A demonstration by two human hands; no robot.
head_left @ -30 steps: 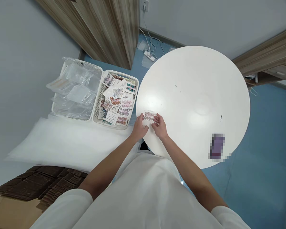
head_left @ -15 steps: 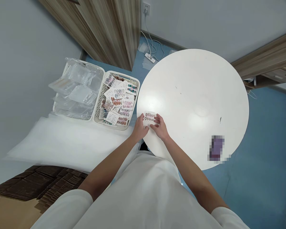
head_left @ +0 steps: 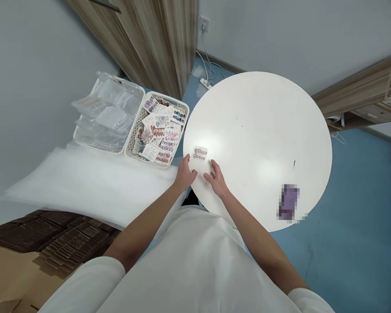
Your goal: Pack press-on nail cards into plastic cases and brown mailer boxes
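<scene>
A small card of press-on nails (head_left: 200, 153), with two rows of shiny pinkish nails, lies flat on the white round table (head_left: 260, 108) near its left edge. My left hand (head_left: 184, 174) is just below and left of the card, fingers apart and holding nothing. To the card's lower right is my right hand (head_left: 216, 178), its thumb and fingers spread with nothing between them. Left of the table, a white basket (head_left: 127, 150) is heaped with similar nail cards (head_left: 163, 121) in several colours.
Beside that basket stands another white basket (head_left: 78, 138) filled with clear plastic bags (head_left: 114, 117). White foam sheeting (head_left: 84, 182) spreads below them, and folded brown cardboard (head_left: 68, 243) is stacked at lower left. A blurred purple object (head_left: 288, 202) lies near the table's right front edge.
Both hands have let go of the nail card and drawn back from it; it now lies on the table. The whole view has shifted slightly.
</scene>
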